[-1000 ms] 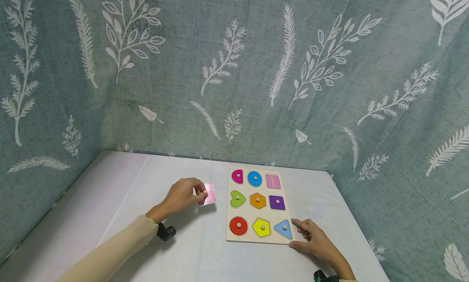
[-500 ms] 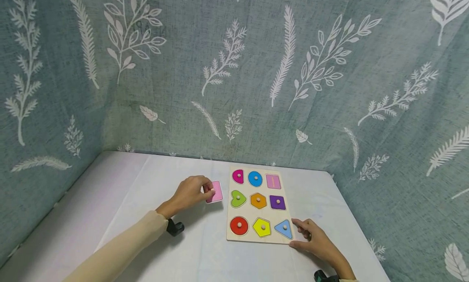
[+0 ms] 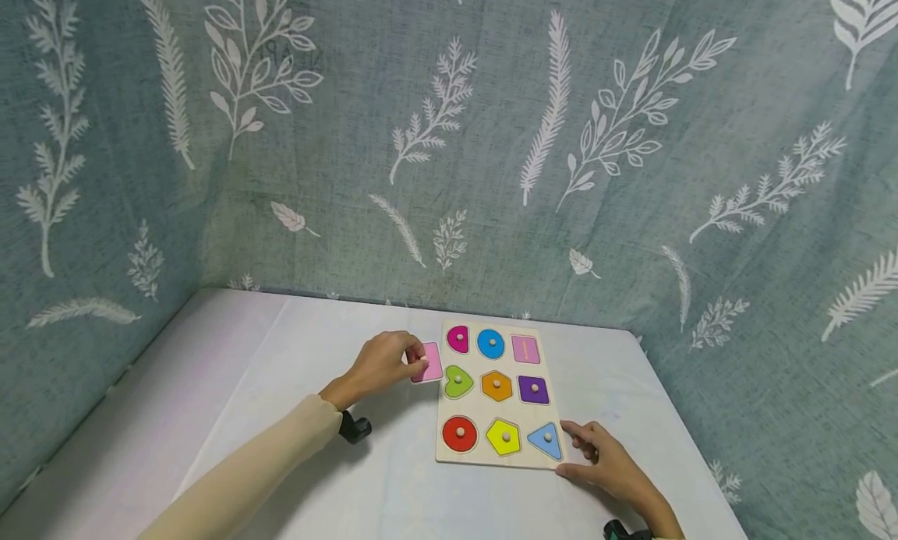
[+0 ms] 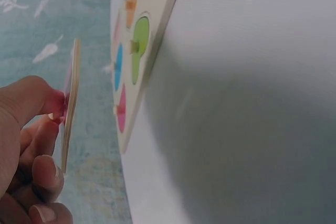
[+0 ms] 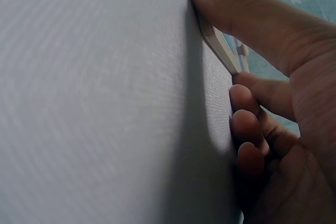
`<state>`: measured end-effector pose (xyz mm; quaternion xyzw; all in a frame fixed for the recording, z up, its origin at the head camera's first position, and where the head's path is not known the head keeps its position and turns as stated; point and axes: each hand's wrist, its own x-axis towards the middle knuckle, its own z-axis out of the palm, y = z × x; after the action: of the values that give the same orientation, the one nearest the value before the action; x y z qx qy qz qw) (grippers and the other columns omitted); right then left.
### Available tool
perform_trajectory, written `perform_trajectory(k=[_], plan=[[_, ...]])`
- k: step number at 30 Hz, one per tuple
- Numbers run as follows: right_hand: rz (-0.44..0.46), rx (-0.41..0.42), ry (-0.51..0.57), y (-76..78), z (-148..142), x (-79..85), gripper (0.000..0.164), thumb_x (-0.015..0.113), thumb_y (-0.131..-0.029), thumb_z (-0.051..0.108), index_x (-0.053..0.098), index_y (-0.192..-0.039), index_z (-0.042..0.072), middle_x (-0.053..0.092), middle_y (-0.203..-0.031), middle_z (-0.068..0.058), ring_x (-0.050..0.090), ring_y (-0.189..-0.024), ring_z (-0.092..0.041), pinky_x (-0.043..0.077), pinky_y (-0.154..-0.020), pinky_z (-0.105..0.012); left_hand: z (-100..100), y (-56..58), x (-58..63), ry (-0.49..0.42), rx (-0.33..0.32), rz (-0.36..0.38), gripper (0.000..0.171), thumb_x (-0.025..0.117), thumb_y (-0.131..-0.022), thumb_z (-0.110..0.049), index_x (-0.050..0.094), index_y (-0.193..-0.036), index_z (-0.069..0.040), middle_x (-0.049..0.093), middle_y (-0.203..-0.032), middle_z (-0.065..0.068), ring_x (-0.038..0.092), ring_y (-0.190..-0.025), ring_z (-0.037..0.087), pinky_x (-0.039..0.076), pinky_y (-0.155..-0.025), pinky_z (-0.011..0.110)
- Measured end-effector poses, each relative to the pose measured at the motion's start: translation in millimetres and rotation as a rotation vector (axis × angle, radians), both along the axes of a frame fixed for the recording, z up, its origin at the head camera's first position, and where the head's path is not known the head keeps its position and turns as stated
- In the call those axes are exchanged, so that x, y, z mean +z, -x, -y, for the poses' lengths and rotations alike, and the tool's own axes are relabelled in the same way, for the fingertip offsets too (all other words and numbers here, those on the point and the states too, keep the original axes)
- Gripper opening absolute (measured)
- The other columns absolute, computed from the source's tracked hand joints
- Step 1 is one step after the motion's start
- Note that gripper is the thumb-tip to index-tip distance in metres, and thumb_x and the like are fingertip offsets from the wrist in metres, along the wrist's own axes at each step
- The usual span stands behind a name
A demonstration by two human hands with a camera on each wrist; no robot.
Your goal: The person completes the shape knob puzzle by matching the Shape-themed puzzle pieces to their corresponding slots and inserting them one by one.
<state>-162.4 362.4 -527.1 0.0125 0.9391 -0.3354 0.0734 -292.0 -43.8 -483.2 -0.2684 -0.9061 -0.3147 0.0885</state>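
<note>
By its small knob, my left hand (image 3: 384, 358) pinches a pink square puzzle piece (image 3: 433, 361). In the left wrist view that piece (image 4: 71, 111) is edge-on, raised off the table and apart from the board. The wooden puzzle board (image 3: 484, 409) lies flat, filled with several knobbed shapes, among them a green heart (image 3: 458, 382). At its far right corner is a pink square recess (image 3: 525, 350) without a knob. My right hand (image 3: 606, 462) holds the board's near right corner between thumb and index finger; the right wrist view shows the thumb (image 5: 236, 6) against its edge.
A white cloth (image 3: 337, 485) covers the table. Green leaf-patterned curtains (image 3: 449, 174) stand behind it and along both sides. Black wrist cameras (image 3: 354, 428) sit on both wrists.
My left hand has moved rightward and slightly away with the pink square piece, up to the board's left edge. The right hand and the board stay where they were.
</note>
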Motion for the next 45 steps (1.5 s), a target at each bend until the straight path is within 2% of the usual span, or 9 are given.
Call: perform_trajectory(k=[6,12,29,41,45], plan=[[-0.004,-0.011,-0.015,0.1,0.7,0.5,0.083,0.095,-0.071,0.035,0.062,-0.142,0.008,0.048,-0.095,-0.001,0.045,-0.087,-0.018,0.041,-0.071,-0.03,-11.2,6.2,1.1,0.022,-0.006,-0.017,0.012,0.08,-0.09,-0.025,0.072,-0.084,-0.019,0.058,-0.07,-0.014,0.05,-0.065,0.008,0.042,-0.059,0.027],[-0.001,-0.012,-0.004,0.1,-0.3,-0.8,0.083,0.095,-0.071,0.035,0.061,-0.142,0.009,0.047,-0.095,-0.001,0.045,-0.087,-0.018,0.041,-0.071,-0.031,-21.1,9.5,2.2,0.007,-0.019,-0.041,0.012,0.08,-0.088,-0.024,0.071,-0.083,-0.017,0.058,-0.071,-0.012,0.05,-0.066,0.008,0.042,-0.059,0.028],[-0.001,-0.011,0.011,-0.3,-3.6,-2.7,0.083,0.095,-0.07,0.036,0.062,-0.142,0.01,0.047,-0.095,-0.001,0.045,-0.088,-0.018,0.04,-0.071,-0.03,-52.6,20.0,3.9,0.015,-0.042,0.016,0.015,0.079,-0.091,-0.026,0.07,-0.083,-0.017,0.057,-0.07,-0.01,0.05,-0.066,0.011,0.043,-0.057,0.025],[-0.009,-0.009,0.012,-0.1,-4.3,-2.3,0.083,0.095,-0.071,0.037,0.062,-0.142,0.009,0.047,-0.096,-0.001,0.044,-0.088,-0.018,0.039,-0.071,-0.03,-73.8,28.8,2.7,0.033,-0.09,-0.006,0.016,0.078,-0.092,-0.025,0.07,-0.08,-0.017,0.056,-0.068,-0.01,0.05,-0.063,0.009,0.043,-0.056,0.023],[-0.011,-0.011,0.013,0.1,-5.7,-4.5,0.083,0.095,-0.07,0.037,0.062,-0.141,0.01,0.047,-0.095,-0.001,0.044,-0.087,-0.018,0.039,-0.07,-0.03,-81.1,30.4,2.8,0.027,-0.11,-0.033,0.016,0.078,-0.092,-0.024,0.069,-0.081,-0.016,0.056,-0.069,-0.009,0.051,-0.063,0.009,0.043,-0.056,0.024]])
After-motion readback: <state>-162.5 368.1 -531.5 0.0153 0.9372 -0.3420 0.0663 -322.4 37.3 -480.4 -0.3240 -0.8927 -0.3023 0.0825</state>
